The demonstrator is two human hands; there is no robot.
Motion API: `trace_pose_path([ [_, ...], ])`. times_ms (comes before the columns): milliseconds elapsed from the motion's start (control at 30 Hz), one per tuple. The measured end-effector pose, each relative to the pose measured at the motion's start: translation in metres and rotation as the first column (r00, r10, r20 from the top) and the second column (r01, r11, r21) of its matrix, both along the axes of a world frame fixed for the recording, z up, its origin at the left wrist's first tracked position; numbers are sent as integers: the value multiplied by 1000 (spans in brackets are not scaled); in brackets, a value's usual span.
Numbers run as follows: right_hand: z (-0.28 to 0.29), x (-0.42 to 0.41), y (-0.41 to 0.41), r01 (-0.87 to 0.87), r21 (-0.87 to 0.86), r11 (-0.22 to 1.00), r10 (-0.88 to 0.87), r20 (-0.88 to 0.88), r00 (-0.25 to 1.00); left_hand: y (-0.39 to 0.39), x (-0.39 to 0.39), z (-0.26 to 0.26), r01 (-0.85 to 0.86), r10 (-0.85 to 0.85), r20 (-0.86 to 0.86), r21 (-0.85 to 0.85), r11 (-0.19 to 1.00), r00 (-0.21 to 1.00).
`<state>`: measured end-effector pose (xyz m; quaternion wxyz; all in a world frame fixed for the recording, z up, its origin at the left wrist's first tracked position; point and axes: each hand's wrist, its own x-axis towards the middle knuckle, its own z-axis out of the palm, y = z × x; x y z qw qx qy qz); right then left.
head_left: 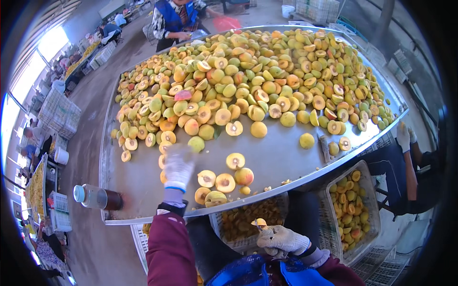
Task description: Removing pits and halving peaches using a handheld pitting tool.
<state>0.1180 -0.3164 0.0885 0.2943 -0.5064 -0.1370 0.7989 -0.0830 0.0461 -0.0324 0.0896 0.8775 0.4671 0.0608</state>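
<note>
A large heap of halved yellow-green peaches (pixel 229 82) covers the far part of a metal-topped table (pixel 275 150). My left hand (pixel 179 164), in a white knit glove and blurred, reaches over the near left part of the tabletop beside several fruit halves; whether it holds any cannot be made out. Near the front edge lies a small group of cut halves (pixel 225 183). My right hand (pixel 282 240), gloved too, is closed in front of my lap around a small tool, mostly hidden, with a piece of fruit (pixel 259 222) at its upper end.
A jar with a blue lid and dark liquid (pixel 103 197) lies at the table's left corner. Below the edge are a crate of dark scraps (pixel 247 218) and a crate of halves (pixel 349 211). A knife-like tool (pixel 324 148) rests at right. One person sits right, another stands opposite.
</note>
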Motion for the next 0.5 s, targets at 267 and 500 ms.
trace_pose_path([
  [267, 3, -1, -13, 35, 16, 999, -35, 15, 999, -17, -10, 23, -119, 79, -179, -225, 967, 981],
  [500, 16, -7, -18, 10, 105, 994, -21, 101, 995, -92, 3, 84, 318, 692, 703, -702, 638, 165],
])
